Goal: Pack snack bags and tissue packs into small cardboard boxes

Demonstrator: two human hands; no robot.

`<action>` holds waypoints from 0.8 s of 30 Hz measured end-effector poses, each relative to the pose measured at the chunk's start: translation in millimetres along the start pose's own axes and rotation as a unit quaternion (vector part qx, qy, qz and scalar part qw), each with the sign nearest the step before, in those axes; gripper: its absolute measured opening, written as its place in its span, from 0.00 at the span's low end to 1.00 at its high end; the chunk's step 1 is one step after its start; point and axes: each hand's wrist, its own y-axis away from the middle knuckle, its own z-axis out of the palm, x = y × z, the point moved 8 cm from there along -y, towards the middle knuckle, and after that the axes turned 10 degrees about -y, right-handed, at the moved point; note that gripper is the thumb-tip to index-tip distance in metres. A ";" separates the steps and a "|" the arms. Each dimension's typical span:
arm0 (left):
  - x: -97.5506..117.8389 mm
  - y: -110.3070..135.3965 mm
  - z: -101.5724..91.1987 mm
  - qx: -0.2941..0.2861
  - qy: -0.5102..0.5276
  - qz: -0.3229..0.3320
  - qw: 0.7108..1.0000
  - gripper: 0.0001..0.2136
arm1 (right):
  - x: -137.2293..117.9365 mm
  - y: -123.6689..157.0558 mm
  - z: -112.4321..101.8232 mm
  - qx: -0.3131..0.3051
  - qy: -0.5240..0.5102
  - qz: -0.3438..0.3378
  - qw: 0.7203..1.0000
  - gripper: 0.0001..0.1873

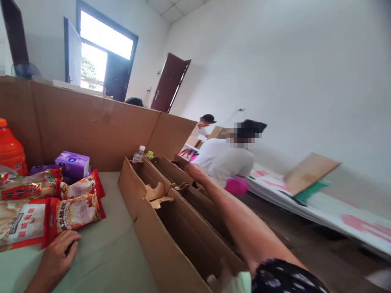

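Note:
My left hand (59,250) rests on the pale green table top (113,252), fingers curled loosely against the edge of a red and white snack packet (21,224). More red snack packets (76,211) lie just beyond it. My right arm stretches forward along the top of an open cardboard box (171,228). My right hand (195,171) reaches its far end near the box flaps, and its fingers are hard to make out.
A tall cardboard screen (91,130) backs the table. Purple tissue packs (72,165) and an orange bottle (10,150) stand at left. A small clear bottle (139,154) sits behind the box. Two people (226,156) sit further off. Printed sheets (336,211) lie at right.

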 end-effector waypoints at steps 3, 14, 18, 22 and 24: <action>-2.6 1.1 0.4 0.007 -0.006 0.005 1.000 0.09 | 0.7 8.2 -23.2 0.000 0.024 0.027 0.999 0.17; -1.7 12.9 15.0 -0.070 -0.025 -0.016 0.997 0.12 | -50.3 94.1 -140.0 0.147 0.018 0.009 0.989 0.11; -5.6 30.6 32.0 -0.134 -0.040 -0.071 0.988 0.10 | -119.9 120.1 -153.4 0.172 -0.054 -0.105 0.978 0.11; -7.8 37.4 40.5 -0.160 -0.037 -0.105 0.981 0.12 | -225.7 161.4 -122.4 0.121 -0.175 -0.277 0.937 0.06; -7.0 37.7 42.6 -0.166 -0.032 -0.109 0.980 0.12 | -285.6 187.3 -89.2 0.068 -0.184 -0.352 0.915 0.07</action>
